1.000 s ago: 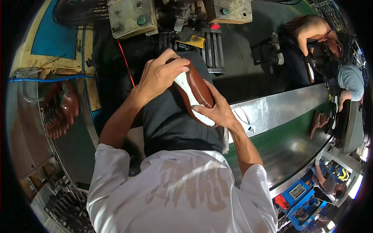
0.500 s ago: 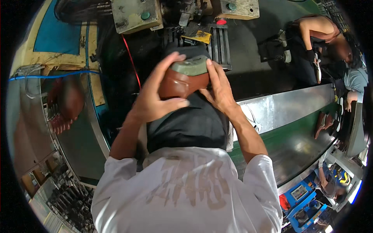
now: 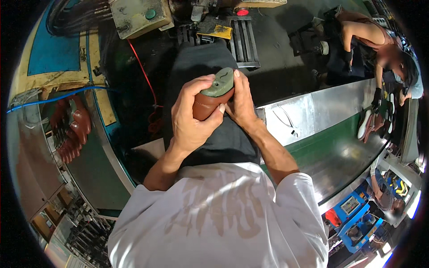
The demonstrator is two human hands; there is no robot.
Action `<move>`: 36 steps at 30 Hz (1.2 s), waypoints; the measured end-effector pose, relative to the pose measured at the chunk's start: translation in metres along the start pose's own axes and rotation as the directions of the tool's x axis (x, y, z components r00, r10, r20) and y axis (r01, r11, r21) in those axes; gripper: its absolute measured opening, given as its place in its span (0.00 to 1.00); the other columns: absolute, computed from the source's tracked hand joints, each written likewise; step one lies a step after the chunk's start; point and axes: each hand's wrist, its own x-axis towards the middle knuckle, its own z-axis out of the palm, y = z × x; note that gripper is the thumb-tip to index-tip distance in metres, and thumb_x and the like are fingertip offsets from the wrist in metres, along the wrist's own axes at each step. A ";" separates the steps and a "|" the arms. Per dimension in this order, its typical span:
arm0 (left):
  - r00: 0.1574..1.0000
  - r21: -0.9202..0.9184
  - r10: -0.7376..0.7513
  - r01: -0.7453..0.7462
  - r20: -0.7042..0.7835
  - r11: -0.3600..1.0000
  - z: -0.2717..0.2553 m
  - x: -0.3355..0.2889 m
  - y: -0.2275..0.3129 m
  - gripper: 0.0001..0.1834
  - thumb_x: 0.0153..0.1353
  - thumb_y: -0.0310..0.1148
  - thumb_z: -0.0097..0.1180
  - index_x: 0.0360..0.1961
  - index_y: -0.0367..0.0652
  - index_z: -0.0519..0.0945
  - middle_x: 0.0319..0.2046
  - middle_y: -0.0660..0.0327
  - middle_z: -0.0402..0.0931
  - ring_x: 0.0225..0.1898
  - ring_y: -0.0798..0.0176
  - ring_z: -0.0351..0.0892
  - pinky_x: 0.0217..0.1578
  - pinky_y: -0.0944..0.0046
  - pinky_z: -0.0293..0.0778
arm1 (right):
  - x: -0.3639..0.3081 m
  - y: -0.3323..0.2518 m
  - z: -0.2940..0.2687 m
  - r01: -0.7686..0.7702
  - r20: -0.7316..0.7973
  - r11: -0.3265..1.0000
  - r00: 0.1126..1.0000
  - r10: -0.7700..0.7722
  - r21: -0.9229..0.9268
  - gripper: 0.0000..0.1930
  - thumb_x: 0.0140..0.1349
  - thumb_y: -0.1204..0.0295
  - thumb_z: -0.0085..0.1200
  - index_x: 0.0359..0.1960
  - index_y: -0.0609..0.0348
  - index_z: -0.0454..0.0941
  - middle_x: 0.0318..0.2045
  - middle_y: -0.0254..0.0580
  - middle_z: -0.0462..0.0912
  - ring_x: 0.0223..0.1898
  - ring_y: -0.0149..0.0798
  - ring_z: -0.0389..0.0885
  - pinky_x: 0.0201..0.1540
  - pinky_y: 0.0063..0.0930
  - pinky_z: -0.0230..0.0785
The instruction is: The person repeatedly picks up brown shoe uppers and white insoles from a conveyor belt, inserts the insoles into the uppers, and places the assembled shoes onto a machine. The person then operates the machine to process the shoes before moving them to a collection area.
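Note:
Above my lap I hold a brown leather shoe upper stretched over a green shoe last. The last's flat top, with a small hole in it, faces up. My left hand wraps the left side, fingers at the last's edge and thumb across the brown leather. On the right side, my right hand presses with its fingertips up by the last's rim. The underside of the upper is hidden by my hands.
Ahead stands a machine with a box with a green button, a red button and a slatted metal grate. A green conveyor with a metal ledge runs right, where another person works. Several brown uppers lie left.
The shoe upper on its last has tilted and turned so the last's top faces me more. My hands have closed in around it. The person at right has reached towards the conveyor.

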 end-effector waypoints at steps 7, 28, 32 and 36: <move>1.000 -0.068 -0.016 0.017 0.018 0.998 -0.002 0.004 -0.002 0.29 0.55 0.19 0.71 0.59 0.39 0.77 0.61 0.46 0.82 0.63 0.51 0.83 0.65 0.53 0.76 | -0.002 -0.003 0.005 0.000 -0.040 0.999 0.999 -0.001 -0.034 0.61 0.46 0.84 0.75 0.81 0.59 0.48 0.68 0.66 0.66 0.66 0.70 0.70 0.68 0.60 0.66; 0.946 -0.516 -0.206 0.311 0.251 0.798 0.013 0.048 -0.040 0.51 0.59 0.32 0.71 0.81 0.38 0.58 0.73 0.51 0.67 0.74 0.56 0.66 0.75 0.56 0.60 | 0.021 -0.055 -0.078 -0.696 0.512 0.531 0.717 0.474 0.483 0.50 0.72 0.53 0.65 0.83 0.65 0.47 0.77 0.60 0.63 0.78 0.50 0.62 0.79 0.44 0.53; 0.929 -0.423 -0.237 0.343 0.283 0.839 0.030 0.029 -0.045 0.50 0.59 0.29 0.68 0.81 0.38 0.59 0.73 0.51 0.66 0.74 0.56 0.66 0.75 0.56 0.60 | 0.036 -0.028 -0.075 -0.632 0.407 0.232 0.695 0.593 0.740 0.43 0.80 0.44 0.49 0.83 0.60 0.52 0.77 0.56 0.65 0.77 0.51 0.64 0.80 0.44 0.53; 0.930 -0.397 -0.232 0.335 0.284 0.854 0.036 0.030 -0.046 0.50 0.58 0.24 0.64 0.82 0.38 0.57 0.75 0.50 0.64 0.76 0.55 0.63 0.77 0.55 0.57 | 0.052 -0.034 -0.054 -0.580 0.276 0.516 0.788 0.550 0.630 0.31 0.85 0.54 0.41 0.79 0.61 0.64 0.71 0.55 0.75 0.72 0.45 0.71 0.76 0.37 0.59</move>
